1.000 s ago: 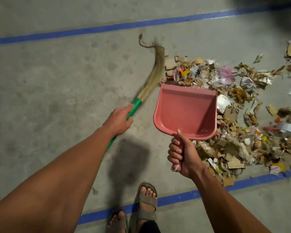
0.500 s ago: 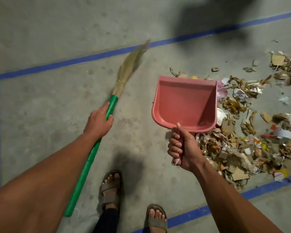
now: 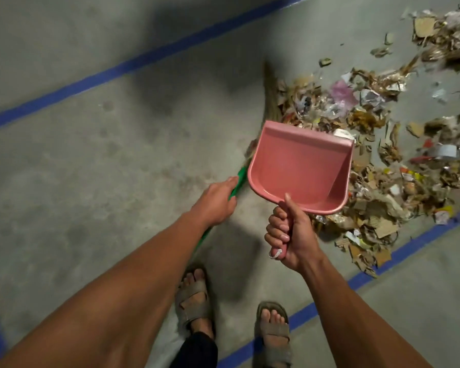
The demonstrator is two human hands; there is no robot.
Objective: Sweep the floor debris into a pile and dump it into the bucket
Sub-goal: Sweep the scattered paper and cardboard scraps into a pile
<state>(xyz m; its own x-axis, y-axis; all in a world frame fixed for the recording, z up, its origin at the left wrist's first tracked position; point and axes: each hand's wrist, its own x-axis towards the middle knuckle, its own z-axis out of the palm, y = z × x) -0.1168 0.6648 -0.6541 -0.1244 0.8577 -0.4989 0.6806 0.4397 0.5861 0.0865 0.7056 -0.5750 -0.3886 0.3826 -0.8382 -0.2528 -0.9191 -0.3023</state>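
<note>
My right hand [image 3: 290,232] grips the handle of an empty pink dustpan [image 3: 300,166], held above the floor at the left edge of the debris. Debris [image 3: 383,160] of cardboard scraps, paper and plastic bits is spread across the right side of the floor. My left hand [image 3: 215,201] holds the green handle of a straw broom [image 3: 270,88]. The broom's bristles lie against the pile's left edge, partly hidden behind the dustpan. No bucket is in view.
Blue tape lines [image 3: 144,59] mark a rectangle on the grey concrete floor; one runs along the pile's near side [image 3: 409,243]. My sandalled feet [image 3: 194,301] stand just below the hands, close to the near tape line.
The broom swung from out on the left back right against the pile's left edge. The view shifted, and my feet stepped. The dustpan stayed held at the pile.
</note>
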